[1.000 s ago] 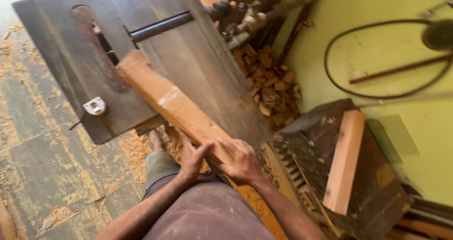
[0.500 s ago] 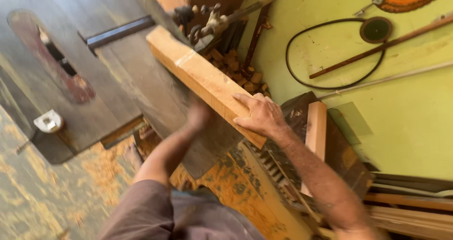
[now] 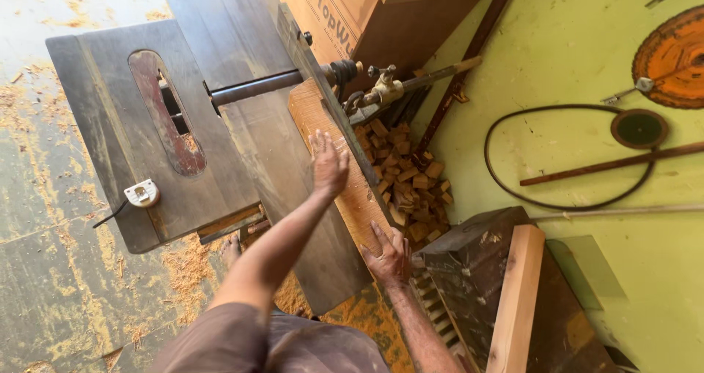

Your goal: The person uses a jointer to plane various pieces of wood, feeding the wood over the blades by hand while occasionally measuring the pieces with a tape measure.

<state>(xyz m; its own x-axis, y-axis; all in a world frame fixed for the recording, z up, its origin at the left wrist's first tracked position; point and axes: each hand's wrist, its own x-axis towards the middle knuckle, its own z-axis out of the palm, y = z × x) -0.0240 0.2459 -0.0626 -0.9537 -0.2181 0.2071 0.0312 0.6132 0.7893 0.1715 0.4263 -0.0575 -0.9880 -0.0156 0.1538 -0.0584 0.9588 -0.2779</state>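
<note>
A long light-brown wooden plank [image 3: 350,189] lies flat on the dark machine table [image 3: 249,145], its far side against the upright metal fence [image 3: 323,87]. My left hand [image 3: 328,164] presses down on the plank's middle with fingers straight, close to the fence. My right hand [image 3: 389,252] rests with spread fingers on the plank's near end. Both arms reach in from the bottom of the view.
A reddish blade slot [image 3: 165,112] and a white plug [image 3: 141,193] sit on the left table. Wood offcuts [image 3: 407,178] are heaped behind the fence. Another beam [image 3: 517,300] lies on a dark machine at right. A rusty saw blade [image 3: 671,57] and a belt loop [image 3: 565,156] hang on the green wall. Sawdust covers the floor.
The plank, held up and tilted in both hands before, now lies flat on the table against the fence. My left hand has moved forward onto its middle.
</note>
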